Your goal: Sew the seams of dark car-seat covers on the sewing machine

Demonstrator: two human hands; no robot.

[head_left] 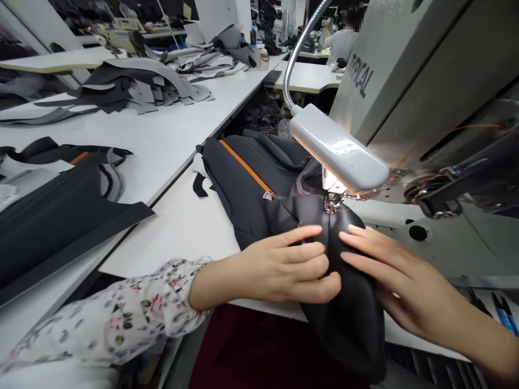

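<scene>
A dark grey sewn fabric piece (247, 178) with an orange strip and a metal zip pull (268, 195) lies across the sewing machine table. Its smooth black part hangs over the front edge, and a seam runs down from the presser foot (331, 203), which rests on it. Left of that seam, my left hand (295, 267) grips the fabric with bent fingers, the index finger straighter; its thumb is hidden. My right hand (401, 275) lies on the right side of the seam with fingers stretched out and apart.
A white lamp (340, 148) on a bendable neck hangs over the needle area, below the machine's head (389, 70). Cut fabric pieces (150, 84) are heaped on the left table, and a dark panel (60, 216) lies nearer. A person (341, 46) sits far back.
</scene>
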